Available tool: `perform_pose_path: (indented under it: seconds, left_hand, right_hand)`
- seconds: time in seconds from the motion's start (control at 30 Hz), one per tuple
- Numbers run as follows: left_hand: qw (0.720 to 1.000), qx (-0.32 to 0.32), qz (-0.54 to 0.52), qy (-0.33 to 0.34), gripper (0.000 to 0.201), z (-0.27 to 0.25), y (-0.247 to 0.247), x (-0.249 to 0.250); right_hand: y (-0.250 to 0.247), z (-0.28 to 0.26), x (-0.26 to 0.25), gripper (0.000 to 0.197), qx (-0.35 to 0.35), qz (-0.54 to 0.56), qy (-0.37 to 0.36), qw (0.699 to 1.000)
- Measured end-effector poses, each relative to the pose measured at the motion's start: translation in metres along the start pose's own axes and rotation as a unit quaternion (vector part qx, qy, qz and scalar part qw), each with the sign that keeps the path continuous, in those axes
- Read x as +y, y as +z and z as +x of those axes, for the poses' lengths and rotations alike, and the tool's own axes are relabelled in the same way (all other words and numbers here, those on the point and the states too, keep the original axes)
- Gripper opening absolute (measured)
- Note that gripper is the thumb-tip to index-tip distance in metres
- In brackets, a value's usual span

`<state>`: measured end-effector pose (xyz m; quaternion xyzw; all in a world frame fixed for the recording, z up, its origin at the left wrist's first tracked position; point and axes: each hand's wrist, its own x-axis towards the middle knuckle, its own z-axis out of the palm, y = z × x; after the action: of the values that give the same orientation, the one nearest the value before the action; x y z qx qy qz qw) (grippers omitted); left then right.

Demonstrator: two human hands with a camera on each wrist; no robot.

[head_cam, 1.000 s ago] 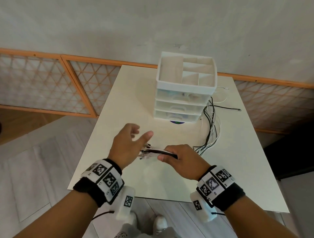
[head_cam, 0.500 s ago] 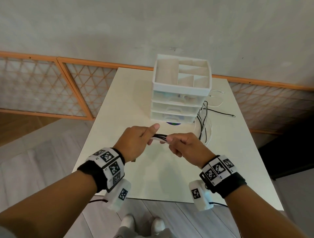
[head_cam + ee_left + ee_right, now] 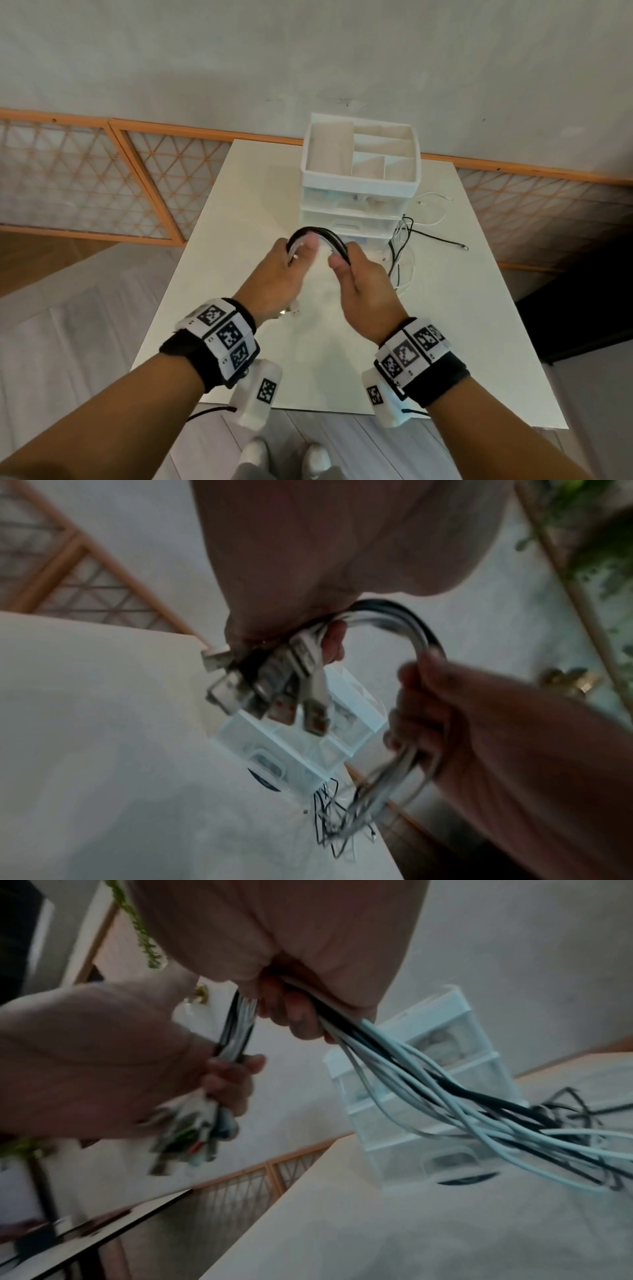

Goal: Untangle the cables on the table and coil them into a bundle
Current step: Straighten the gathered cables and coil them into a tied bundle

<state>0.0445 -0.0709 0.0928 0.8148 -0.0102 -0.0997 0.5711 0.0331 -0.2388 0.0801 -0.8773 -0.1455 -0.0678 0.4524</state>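
Note:
A bunch of black and white cables [image 3: 318, 234] arches between my two hands above the white table [image 3: 455, 308]. My left hand [image 3: 281, 274] grips the bunch near its plug ends; the USB plugs [image 3: 274, 693] hang below that fist. My right hand [image 3: 359, 274] grips the same bunch a little further along [image 3: 294, 1007]. From the right fist the cables [image 3: 445, 1096] trail down to the table and lie loose beside the drawer unit [image 3: 404, 260]. One black end [image 3: 462, 246] and thin white cables [image 3: 431, 205] stretch out to the right.
A white plastic drawer unit [image 3: 359, 192] with an open compartment tray on top stands at the table's far middle, just beyond my hands. A dark disc [image 3: 466, 1179] peeks from under it. Wall and orange lattice panels [image 3: 102, 178] lie behind; floor is left of the table.
Both hands rose and moved towards the drawer unit. The left hand went from open to gripping the plug ends, and the straight bunch between the hands is now bent into an arch.

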Motion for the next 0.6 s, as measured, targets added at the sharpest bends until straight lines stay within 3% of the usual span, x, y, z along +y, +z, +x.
perform_pose_path:
  seconds: [0.07,0.17,0.2,0.3,0.4,0.47,0.6]
  left_hand:
    - [0.999,-0.032,-0.04,0.018,0.085,-0.001,0.009,0.006]
    - [0.982,-0.01,-0.19,0.005,0.037,0.001,0.022,0.012]
    - [0.97,0.016,-0.241,-0.023,0.033,0.003,0.023,0.01]
    - [0.938,0.083,-0.323,-0.088,0.038,0.009,0.018,-0.002]
    - [0.921,0.083,-0.368,-0.095,0.038,0.012,0.011,-0.003]
    - [0.924,0.083,-0.367,-0.074,0.041,0.012,0.01,-0.001]
    - [0.954,0.106,-0.279,-0.021,0.031,0.007,0.016,0.002]
  right_hand:
    - [0.01,0.001,-0.01,0.012,-0.021,-0.027,-0.049,0.998]
    - [0.029,-0.004,-0.019,0.021,-0.072,-0.077,-0.109,0.988]
    - [0.034,-0.007,-0.019,0.023,-0.075,-0.075,-0.12,0.987]
    - [0.035,-0.016,-0.008,0.047,-0.098,-0.059,-0.126,0.985]
    - [0.027,-0.02,0.002,0.067,-0.095,0.009,-0.084,0.992]
    - [0.027,-0.018,0.005,0.053,-0.047,0.036,-0.064,0.996]
    - [0.033,-0.011,0.008,0.025,0.014,0.03,-0.096,0.995]
